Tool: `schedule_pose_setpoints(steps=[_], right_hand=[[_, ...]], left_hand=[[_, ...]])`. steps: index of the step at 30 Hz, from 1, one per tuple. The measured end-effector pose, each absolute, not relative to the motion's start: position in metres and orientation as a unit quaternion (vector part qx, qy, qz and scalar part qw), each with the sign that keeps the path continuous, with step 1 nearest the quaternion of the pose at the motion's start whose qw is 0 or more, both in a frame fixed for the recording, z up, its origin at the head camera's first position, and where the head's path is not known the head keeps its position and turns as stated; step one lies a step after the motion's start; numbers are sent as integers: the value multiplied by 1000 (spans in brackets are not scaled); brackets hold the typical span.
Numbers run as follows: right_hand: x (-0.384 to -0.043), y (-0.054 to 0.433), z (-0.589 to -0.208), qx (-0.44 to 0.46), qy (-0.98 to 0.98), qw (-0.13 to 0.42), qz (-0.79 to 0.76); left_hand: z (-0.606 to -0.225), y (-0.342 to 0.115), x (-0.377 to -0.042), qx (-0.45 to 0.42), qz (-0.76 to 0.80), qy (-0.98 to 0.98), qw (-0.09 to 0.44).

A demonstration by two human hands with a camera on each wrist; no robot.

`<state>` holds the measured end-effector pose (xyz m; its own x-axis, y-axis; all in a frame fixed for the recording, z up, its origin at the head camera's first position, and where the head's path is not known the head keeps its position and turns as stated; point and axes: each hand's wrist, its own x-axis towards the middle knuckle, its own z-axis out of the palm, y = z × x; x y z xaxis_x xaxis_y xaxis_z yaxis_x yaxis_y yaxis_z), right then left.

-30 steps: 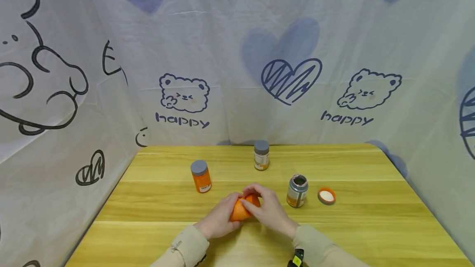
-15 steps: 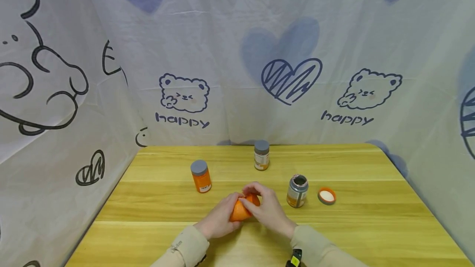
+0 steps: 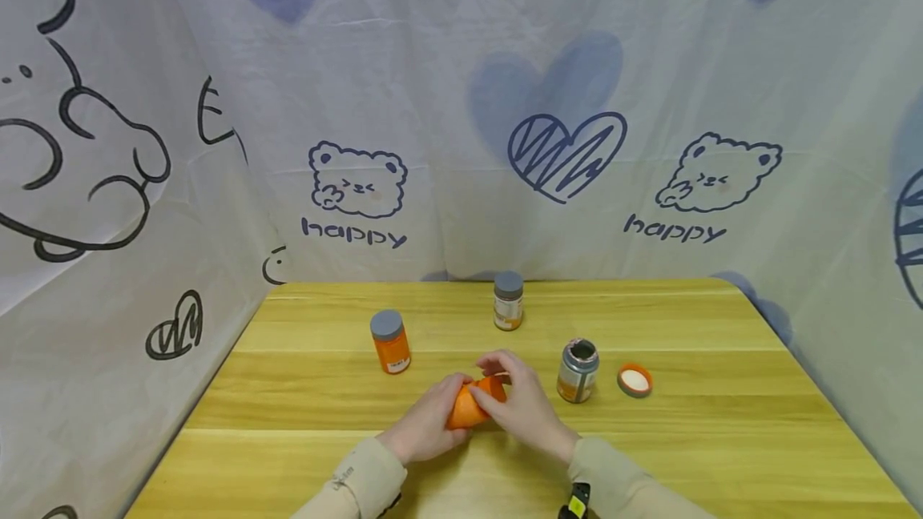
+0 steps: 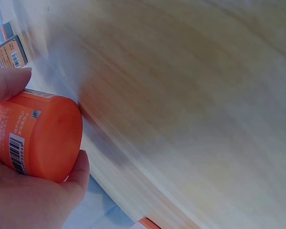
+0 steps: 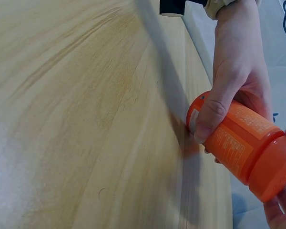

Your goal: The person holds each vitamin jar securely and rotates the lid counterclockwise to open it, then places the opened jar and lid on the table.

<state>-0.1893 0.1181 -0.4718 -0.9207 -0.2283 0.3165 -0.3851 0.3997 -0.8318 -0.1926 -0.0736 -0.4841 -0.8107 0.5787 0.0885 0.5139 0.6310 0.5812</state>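
An orange plastic jar (image 3: 464,413) is held tilted above the table by both hands in the head view. My left hand (image 3: 427,424) grips its body; the left wrist view shows the jar's round base (image 4: 59,138) and a barcode label. On the other end is an orange screw lid (image 5: 272,167), where my right hand (image 3: 525,408) has its fingers and thumb curled round the lid. From the right wrist view, the lid sits against the jar body, and only a few right fingertips (image 5: 275,210) show at the edge.
Behind the hands, an orange jar with a grey lid (image 3: 391,345) stands left, and a grey-lidded jar (image 3: 508,303) near the table's back edge. To the right are an uncapped grey jar (image 3: 578,379) and a loose lid (image 3: 635,382), white inside up. Printed cloth (image 3: 447,102) hangs behind.
The right hand's fingers shift slightly on the lid. The left hand, the held jar and the standing jars keep their places.
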Motion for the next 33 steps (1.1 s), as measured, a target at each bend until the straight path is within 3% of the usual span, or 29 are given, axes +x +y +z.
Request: schedule_pose_setpoints(steps=[7,21,33], right_hand=[[-190,127,-474,183,-827,12,531],[-190,140,-479,222,-832,-56,506],[-189,145,-478,237,-829,-52,504]], left_hand=[[-485,-74,-194,299,305,902,57],[-484,-73,-192,304,303,902,45],[-485,-73,-192,304,305,901,45]])
